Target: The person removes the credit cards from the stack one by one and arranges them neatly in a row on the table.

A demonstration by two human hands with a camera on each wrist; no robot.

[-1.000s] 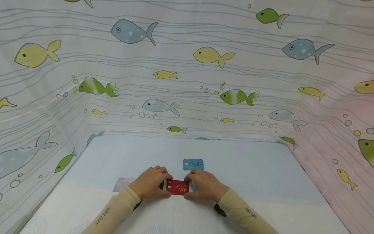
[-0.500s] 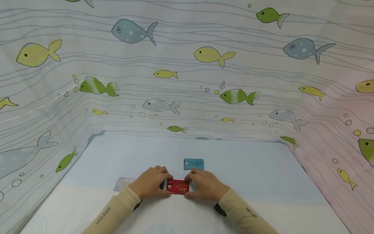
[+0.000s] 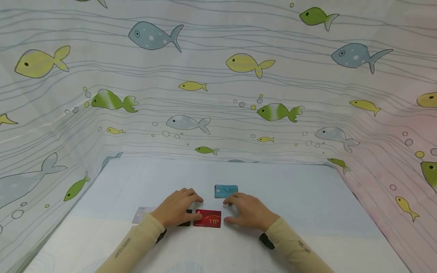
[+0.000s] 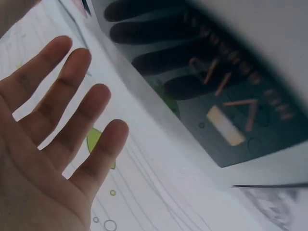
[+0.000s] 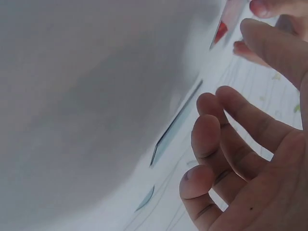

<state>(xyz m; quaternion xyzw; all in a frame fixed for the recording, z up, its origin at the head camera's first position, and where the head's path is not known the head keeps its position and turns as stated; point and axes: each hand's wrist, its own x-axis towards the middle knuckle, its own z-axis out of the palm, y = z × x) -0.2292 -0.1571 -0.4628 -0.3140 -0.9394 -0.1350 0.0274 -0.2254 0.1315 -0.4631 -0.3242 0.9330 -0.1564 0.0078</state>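
Observation:
A red VIP card (image 3: 210,220) lies flat on the sheet between the two hands. My left hand (image 3: 178,208) is at its left, with the thumb over the card's left edge; whether it touches cannot be told. Beneath that hand is a black card (image 3: 185,223), partly hidden; the left wrist view shows this dark card (image 4: 192,67) with gold print, beside spread fingers (image 4: 101,149). On the right, my right hand (image 3: 252,212) is apart from the red card, its fingers loosely bent and holding nothing. A teal VIP card (image 3: 225,190) lies just behind the right fingertips.
A pale purple card (image 3: 139,215) lies left of my left hand, partly covered by it. The cards rest on a light blue and white sheet (image 3: 290,242). Fish-patterned cloth (image 3: 218,102) rises at the back and both sides.
Both hands gripped the red card by its ends; now they have let go. The right hand has drawn away to the right, and the left fingers have lifted and spread. The card stays put.

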